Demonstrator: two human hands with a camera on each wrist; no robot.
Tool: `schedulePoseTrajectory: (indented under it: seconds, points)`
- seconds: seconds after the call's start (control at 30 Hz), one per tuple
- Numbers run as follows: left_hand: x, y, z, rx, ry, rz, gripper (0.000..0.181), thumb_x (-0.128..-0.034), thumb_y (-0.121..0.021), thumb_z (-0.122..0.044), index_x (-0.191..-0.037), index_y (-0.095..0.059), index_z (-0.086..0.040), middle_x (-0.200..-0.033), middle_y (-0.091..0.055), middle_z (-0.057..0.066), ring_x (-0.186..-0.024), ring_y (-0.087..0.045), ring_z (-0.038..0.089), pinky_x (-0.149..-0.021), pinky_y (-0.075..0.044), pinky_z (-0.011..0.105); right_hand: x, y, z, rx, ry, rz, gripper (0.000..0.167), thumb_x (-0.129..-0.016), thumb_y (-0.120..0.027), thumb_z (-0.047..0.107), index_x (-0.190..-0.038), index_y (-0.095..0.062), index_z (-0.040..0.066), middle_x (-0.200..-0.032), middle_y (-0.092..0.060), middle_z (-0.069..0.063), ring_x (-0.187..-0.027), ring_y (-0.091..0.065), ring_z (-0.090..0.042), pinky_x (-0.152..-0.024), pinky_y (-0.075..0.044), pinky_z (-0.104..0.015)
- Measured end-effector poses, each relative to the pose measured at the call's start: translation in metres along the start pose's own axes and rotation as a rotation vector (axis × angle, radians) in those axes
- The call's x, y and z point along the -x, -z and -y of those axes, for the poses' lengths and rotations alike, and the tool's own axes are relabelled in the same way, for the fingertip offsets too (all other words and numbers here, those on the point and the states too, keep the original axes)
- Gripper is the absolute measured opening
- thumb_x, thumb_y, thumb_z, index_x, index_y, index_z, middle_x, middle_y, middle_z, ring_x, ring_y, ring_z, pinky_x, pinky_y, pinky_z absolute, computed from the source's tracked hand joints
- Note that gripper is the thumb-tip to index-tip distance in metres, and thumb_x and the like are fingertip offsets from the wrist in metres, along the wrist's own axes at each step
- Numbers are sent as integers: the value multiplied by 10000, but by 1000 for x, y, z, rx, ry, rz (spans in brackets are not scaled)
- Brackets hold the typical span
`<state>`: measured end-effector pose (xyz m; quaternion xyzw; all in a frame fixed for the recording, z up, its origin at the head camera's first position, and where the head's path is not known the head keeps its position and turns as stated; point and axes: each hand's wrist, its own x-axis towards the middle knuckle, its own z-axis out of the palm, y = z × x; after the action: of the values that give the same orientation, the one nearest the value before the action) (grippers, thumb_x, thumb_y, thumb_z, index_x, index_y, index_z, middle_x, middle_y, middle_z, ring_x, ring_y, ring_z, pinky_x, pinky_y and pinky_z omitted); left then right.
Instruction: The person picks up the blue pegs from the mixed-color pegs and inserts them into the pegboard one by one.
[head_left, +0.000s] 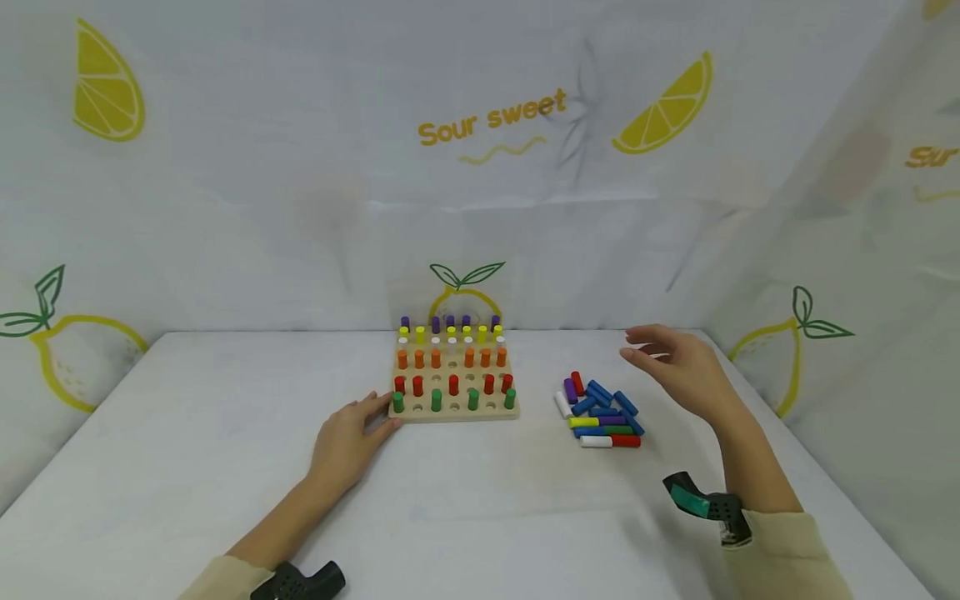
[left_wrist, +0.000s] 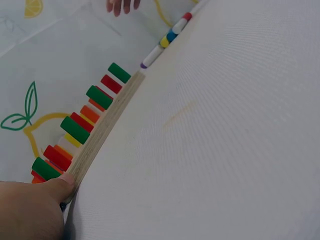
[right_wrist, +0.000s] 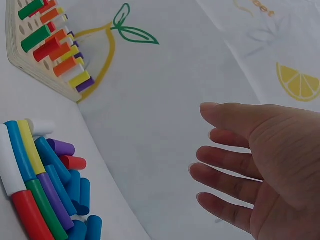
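Note:
My left hand grips the front left corner of a wooden peg board, its thumb on the front edge. Colored pegs stand upright in rows: green in front, then red, orange, white, yellow and purple at the back. Some holes are unfilled, among them ones between the green pegs. Raised above the table's right side, my right hand holds nothing, its fingers relaxed and spread a little. It is beyond and right of a group of loose pegs.
The loose pegs lie right of the board, mostly blue, with white, red, purple, yellow and green ones among them. A white cloth covers the table. Behind it and at the right hangs a white sheet with lemon prints.

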<state>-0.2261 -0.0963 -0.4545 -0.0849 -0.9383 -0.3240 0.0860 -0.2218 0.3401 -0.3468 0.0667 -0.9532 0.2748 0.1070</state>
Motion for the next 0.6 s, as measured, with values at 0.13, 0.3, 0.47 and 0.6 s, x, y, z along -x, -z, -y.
schedulePoseTrajectory:
  seconds: [0.13,0.3,0.47,0.6]
  points:
    - [0,0,0,-2,4,7,507,-921,-741,-317,-1356,-643,-75,-1409,-598,209,-1320,-572,431,-1078,-470,606,0,-1,-11,-21,-24,-5,498,-1015,-595,404,-1347,-599,33,-1286,-665,-246,-1121,-659,-440,-896,-593,-572]
    - [0,1,-1,-6,8,18,512,-925,-737,-314,-1369,-633,-80,-1422,-586,210,-1330,-560,439,-1085,-461,609,-1,-8,-29,-43,-88,44,532,-1001,-611,428,-1342,-598,19,-1290,-667,-241,-1151,-639,-425,-875,-609,-532]
    - [0,2,-1,-12,4,20,508,-928,-733,-312,-1370,-633,-82,-1422,-585,212,-1331,-555,449,-1089,-455,615,-2,-19,-44,-20,-113,105,481,-985,-658,335,-1313,-611,-13,-1255,-677,-253,-1124,-646,-423,-854,-618,-492]
    - [1,2,-1,-12,-3,15,504,-931,-730,-312,-1368,-634,-80,-1420,-587,210,-1327,-560,443,-1079,-463,614,-2,-25,-47,0,-120,134,449,-969,-684,289,-1289,-625,-20,-1216,-689,-252,-1085,-662,-407,-853,-619,-489]
